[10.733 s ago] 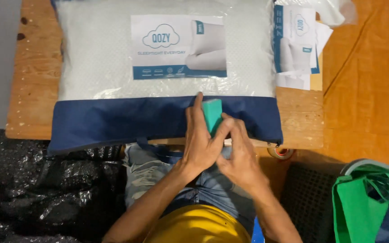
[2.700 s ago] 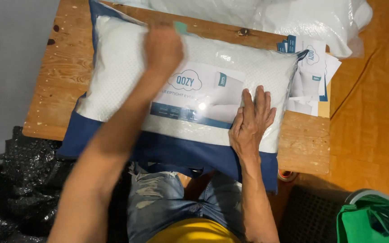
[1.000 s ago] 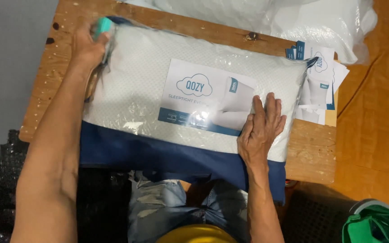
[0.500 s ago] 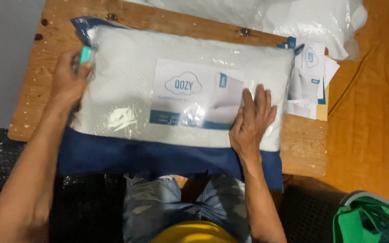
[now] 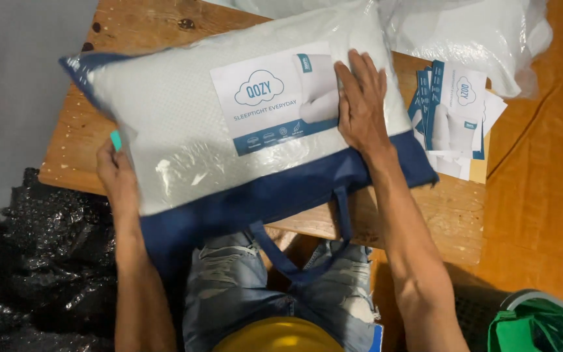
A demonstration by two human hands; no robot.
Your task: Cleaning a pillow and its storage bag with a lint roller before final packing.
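Lower now, left hand grips packaged pillow; pillow tilted.

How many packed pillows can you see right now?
2. One pillow lies on the table under the right hand, with the left hand at its near-left edge. A second lies at the far right, partly out of frame; others may be hidden.

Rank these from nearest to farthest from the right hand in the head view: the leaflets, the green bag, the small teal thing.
From the right hand:
1. Leaflets, just right of it on the table.
2. Small teal thing, at the left hand, across the pillow.
3. Green bag, bottom right corner, on the floor.
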